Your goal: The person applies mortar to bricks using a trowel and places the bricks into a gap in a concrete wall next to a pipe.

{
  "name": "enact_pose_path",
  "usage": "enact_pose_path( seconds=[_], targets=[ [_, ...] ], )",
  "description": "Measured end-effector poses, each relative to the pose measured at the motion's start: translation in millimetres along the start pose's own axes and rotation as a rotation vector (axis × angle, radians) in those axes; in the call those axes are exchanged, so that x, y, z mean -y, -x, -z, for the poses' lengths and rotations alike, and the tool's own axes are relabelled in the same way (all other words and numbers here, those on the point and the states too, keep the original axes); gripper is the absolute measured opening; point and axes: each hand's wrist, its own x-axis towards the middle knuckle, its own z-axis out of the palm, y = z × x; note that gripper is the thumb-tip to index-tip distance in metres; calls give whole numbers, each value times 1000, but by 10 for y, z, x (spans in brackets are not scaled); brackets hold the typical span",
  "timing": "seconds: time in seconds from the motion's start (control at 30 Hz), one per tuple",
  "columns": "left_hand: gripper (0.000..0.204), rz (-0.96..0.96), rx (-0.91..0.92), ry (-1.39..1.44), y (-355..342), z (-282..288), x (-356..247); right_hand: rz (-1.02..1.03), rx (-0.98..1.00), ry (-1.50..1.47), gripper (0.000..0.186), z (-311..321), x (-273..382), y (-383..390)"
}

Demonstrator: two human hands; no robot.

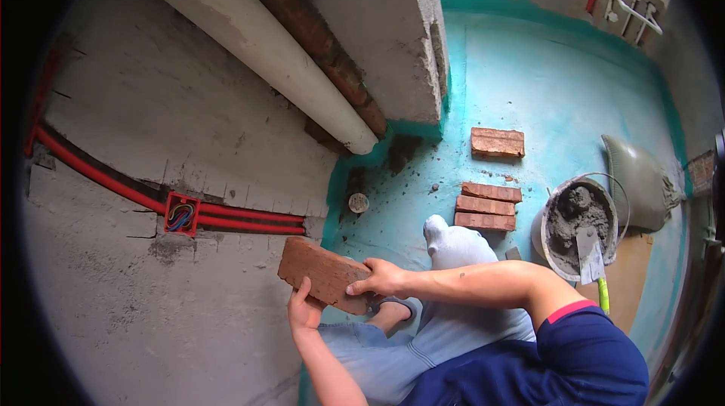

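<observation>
I am holding a red brick (321,274) in front of the wearer's body, just left of centre in my view, its long face tilting down toward 4 o'clock. My left hand (304,312) is gripping its lower edge from 7 o'clock, thumb lying against the face; the fingers behind are hiding from me. My right hand (383,278) is grasping the end at 3 o'clock, thumb pressing on the face. The fisheye is bending depth here, so I cannot fairly tell whether the brick is touching the grey wall (113,277) or just hanging near it.

Taking the brick as my clock's centre, I am seeing a sandalled foot (396,315) resting at 4 o'clock and a round pipe opening (358,203) sitting in the turquoise floor (495,58) at 1 o'clock. Three bricks (485,206) are lying close together at 2 o'clock, with more red brick (498,142) lying just beyond. Toward 3 o'clock a bucket (537,236) is holding grey mortar (560,232); a trowel (590,249) is leaning in it, its green handle pointing out at the bucket's 5 o'clock. A greyish bag (638,183) is slumping behind. At 10 o'clock, red conduit (113,179) is running along the wall into a red wiring box (181,215).
</observation>
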Motion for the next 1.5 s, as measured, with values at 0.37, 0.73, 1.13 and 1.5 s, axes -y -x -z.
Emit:
enact_pose_path(
  seconds=[0.37,0.73,1.13,1.5],
  targets=[
    [73,-686,-306,-244,-761,-756,-813,-75,1,-495,44,-131,585,-937],
    [66,-1136,-503,-753,-2307,-1302,-1444,483,-159,-844,54,402,1425,-2226],
    [62,-988,-581,-1391,-2708,-1667,-1729,548,-120,-976,30,912,1592,-2871],
    [65,-1190,-582,-1734,-2549,-1618,-2157,602,-239,-1095,36,841,1639,-3220]
  ],
)
